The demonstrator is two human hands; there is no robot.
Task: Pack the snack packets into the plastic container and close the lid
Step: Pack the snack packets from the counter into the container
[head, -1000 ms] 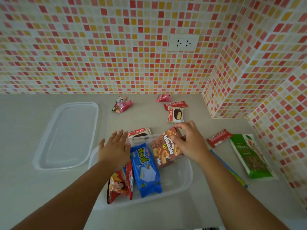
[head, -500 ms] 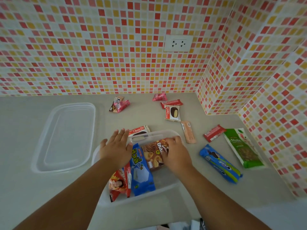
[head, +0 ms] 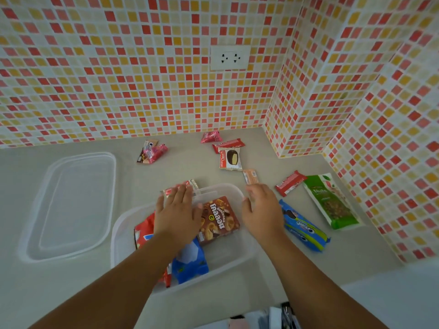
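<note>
A clear plastic container (head: 237,260) sits on the counter in front of me. Inside it lie a brown snack packet (head: 219,220), a blue packet (head: 190,262) and a red packet (head: 143,230). My left hand (head: 177,216) lies flat, fingers straight, over the packets at the container's far left. My right hand (head: 263,211) hovers with relaxed fingers over the container's right rim and holds nothing. The clear lid (head: 71,205) lies upside on the counter to the left.
Loose packets lie around: a blue cookie pack (head: 304,227), a green bag (head: 331,201), a red bar (head: 290,183), a small tan bar (head: 250,176), a Choco Pie (head: 230,159), red wrappers (head: 228,144), pink packets (head: 153,151). Tiled walls close the back and right.
My right hand let go of the brown packet, which now lies in the container, and moved right to the rim. My left hand stayed over the packets.
</note>
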